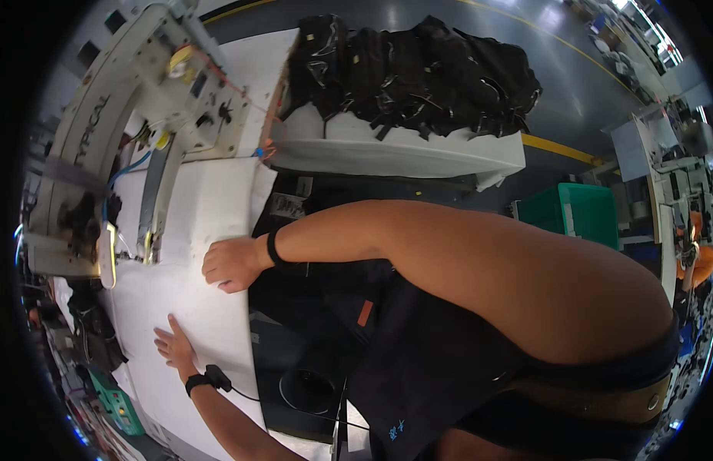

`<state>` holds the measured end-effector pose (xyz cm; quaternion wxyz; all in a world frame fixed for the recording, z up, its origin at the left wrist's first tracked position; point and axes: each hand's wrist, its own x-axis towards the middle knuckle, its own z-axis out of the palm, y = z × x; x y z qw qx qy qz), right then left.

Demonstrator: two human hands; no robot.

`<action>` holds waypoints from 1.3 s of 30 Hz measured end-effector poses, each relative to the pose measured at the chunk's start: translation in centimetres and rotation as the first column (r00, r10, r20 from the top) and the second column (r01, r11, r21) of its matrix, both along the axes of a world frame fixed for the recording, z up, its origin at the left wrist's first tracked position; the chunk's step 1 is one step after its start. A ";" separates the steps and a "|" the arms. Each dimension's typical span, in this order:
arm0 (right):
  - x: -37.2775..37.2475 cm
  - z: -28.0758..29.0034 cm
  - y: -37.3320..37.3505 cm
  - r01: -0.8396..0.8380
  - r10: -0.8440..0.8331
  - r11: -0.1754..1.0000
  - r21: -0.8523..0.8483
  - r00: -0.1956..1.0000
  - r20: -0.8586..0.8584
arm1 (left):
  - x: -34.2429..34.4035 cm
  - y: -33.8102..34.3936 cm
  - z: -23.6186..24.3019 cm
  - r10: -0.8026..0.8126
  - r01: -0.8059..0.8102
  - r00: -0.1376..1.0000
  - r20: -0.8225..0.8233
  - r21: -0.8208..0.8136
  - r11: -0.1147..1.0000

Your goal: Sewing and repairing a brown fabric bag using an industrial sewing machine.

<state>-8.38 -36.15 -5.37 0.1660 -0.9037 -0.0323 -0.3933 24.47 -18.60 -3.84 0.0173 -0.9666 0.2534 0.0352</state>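
Observation:
My left hand (173,346) lies on the white sewing table (183,192) with fingers spread and nothing in them, a dark band and small black device on its wrist. Farther up, my right hand (229,263) rests near the table's right edge with fingers curled; whatever is under them, if anything, is hidden. Just beyond both hands stands a cream industrial sewing machine (79,184), its needle area to the upper left of my right hand. Dark fabric (310,292) lies below the table edge under my right arm.
A pile of black bags (402,73) sits on a white-covered bench (395,154) ahead. A green crate (583,215) stands on the right, beside other workstations (644,161). Black bundles (91,323) and a green case (118,407) are at the left. Someone in orange (698,265) shows at the far right.

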 end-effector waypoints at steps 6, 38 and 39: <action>-9.1 0.4 -0.7 0.116 -0.118 0.989 0.091 0.993 0.021 | -4.4 1.5 -0.3 -0.010 0.008 0.998 0.064 0.028 1.000; -79.8 8.8 -17.9 0.863 -0.834 -0.501 -0.067 -0.502 -0.231 | -1.1 3.6 -2.4 -0.039 0.034 0.988 0.149 0.041 0.999; -77.2 10.0 -18.5 0.898 -0.896 -0.432 -0.081 -0.438 -0.076 | 0.8 5.3 -2.7 -0.070 0.059 0.978 0.195 0.062 0.996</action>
